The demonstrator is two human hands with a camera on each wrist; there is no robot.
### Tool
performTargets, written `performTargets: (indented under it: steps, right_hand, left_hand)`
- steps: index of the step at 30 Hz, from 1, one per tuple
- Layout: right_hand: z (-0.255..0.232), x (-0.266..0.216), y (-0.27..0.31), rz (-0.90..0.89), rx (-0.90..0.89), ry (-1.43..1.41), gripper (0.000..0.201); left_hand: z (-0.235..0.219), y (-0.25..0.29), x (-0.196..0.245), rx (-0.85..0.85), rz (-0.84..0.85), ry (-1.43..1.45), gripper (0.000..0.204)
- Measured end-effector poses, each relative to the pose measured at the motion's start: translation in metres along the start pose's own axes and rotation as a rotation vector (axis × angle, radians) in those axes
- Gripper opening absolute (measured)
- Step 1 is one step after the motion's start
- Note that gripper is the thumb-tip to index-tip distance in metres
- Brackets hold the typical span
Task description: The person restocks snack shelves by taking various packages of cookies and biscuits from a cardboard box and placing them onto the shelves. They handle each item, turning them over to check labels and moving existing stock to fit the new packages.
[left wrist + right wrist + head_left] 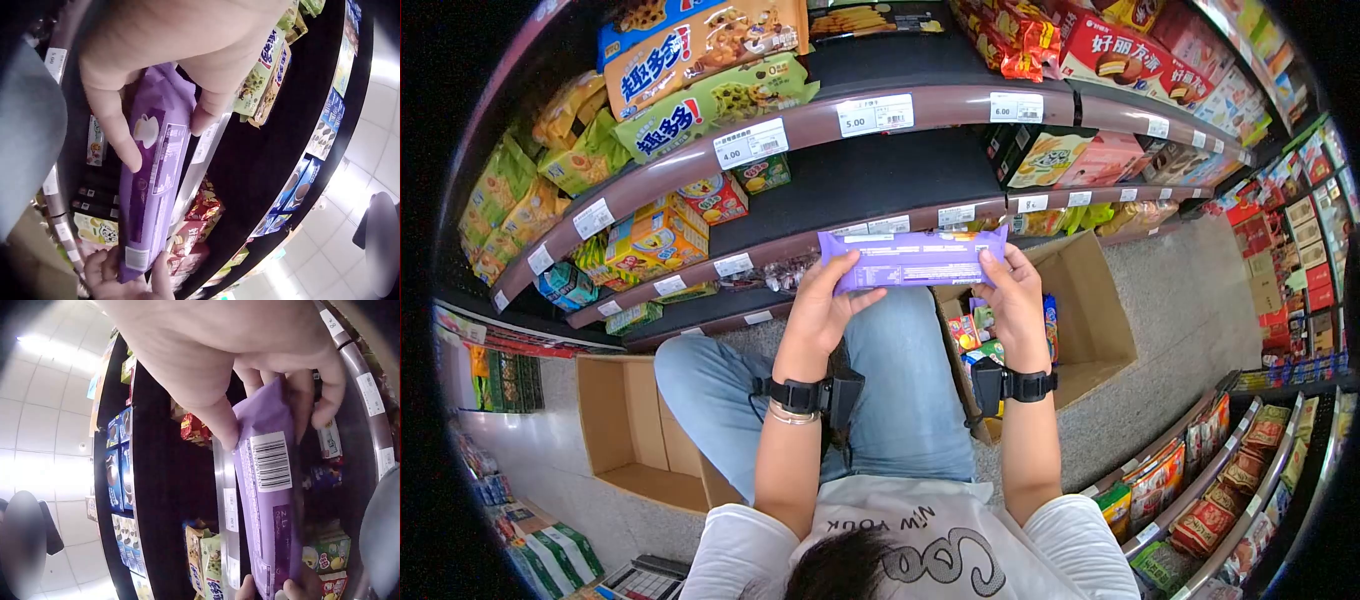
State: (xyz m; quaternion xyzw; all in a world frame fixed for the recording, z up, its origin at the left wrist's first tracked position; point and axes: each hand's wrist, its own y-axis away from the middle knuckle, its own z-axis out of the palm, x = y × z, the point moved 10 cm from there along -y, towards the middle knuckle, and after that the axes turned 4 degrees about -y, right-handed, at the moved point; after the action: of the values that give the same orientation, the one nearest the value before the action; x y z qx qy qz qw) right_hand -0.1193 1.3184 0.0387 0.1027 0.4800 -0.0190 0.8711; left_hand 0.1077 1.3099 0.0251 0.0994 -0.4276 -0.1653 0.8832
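Note:
A long purple snack packet (915, 258) is stretched level between both hands in the head view, its small white print facing the person. The left hand (825, 305) grips one end, thumb on the near face. At the other end the right hand (1018, 300) pinches the packet between thumb and fingers. The left wrist view shows a white cup picture on the packet (145, 194). A barcode appears on the packet (265, 487) near the right hand in the right wrist view.
Curved store shelves (820, 115) with price tags stand in front. An open cardboard box (1095, 330) with several colourful packets is at right; another cardboard box (625, 440) stands at left. More snack shelves (1200, 480) are at lower right. The person's jeans-clad legs (910, 390) lie between the boxes.

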Motion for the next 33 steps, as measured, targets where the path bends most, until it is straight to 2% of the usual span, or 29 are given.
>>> performTargets:
  steps: [5,8,10,13,16,18,19,22,25,27,30,31,33]
  right_hand:
    - [0.016,-0.019,0.006,-0.179,-0.110,0.072,0.036]
    - [0.039,-0.034,0.018,-0.235,-0.242,0.149,0.040]
    - [0.055,-0.049,0.024,-0.363,-0.356,0.361,0.036]
    - [0.067,-0.062,0.030,-0.511,-0.435,0.477,0.035]
    - [0.070,-0.068,0.029,-0.499,-0.467,0.462,0.034]
    - [0.069,-0.072,0.025,-0.476,-0.434,0.452,0.033]
    - [0.070,-0.074,0.024,-0.463,-0.416,0.447,0.033]
    - [0.068,-0.083,0.015,-0.444,-0.310,0.357,0.040]
    - [0.077,-0.078,0.007,-0.111,-0.363,-0.047,0.044]
    - [0.087,-0.095,0.006,-0.203,-0.286,0.023,0.045]
    - [0.097,-0.115,-0.004,-0.363,-0.202,0.156,0.055]
    - [0.100,-0.122,-0.009,-0.414,-0.196,0.189,0.057]
    - [0.108,-0.139,-0.016,-0.508,-0.189,0.249,0.064]
  left_hand:
    - [-0.001,-0.005,0.002,-0.032,0.061,0.071,0.031]
    - [-0.011,-0.010,0.004,0.029,0.122,0.143,0.036]
    - [-0.006,-0.008,0.010,0.054,0.141,0.170,0.039]
    - [0.012,0.004,0.026,0.016,0.127,0.160,0.045]
    - [0.024,0.013,0.043,-0.010,0.156,0.090,0.048]
    - [0.031,0.018,0.057,-0.037,0.233,0.095,0.051]
    - [0.036,0.021,0.064,-0.075,0.249,0.125,0.063]
    - [0.054,0.031,0.081,-0.134,0.376,0.092,0.067]
    - [0.064,0.031,0.091,-0.143,0.457,0.145,0.069]
    - [0.068,0.024,0.096,-0.138,0.482,0.168,0.062]
    - [0.081,0.023,0.108,-0.118,0.508,0.024,0.055]
    - [0.085,0.025,0.115,-0.078,0.541,-0.038,0.043]
    - [0.086,0.022,0.141,0.063,0.703,-0.417,0.035]
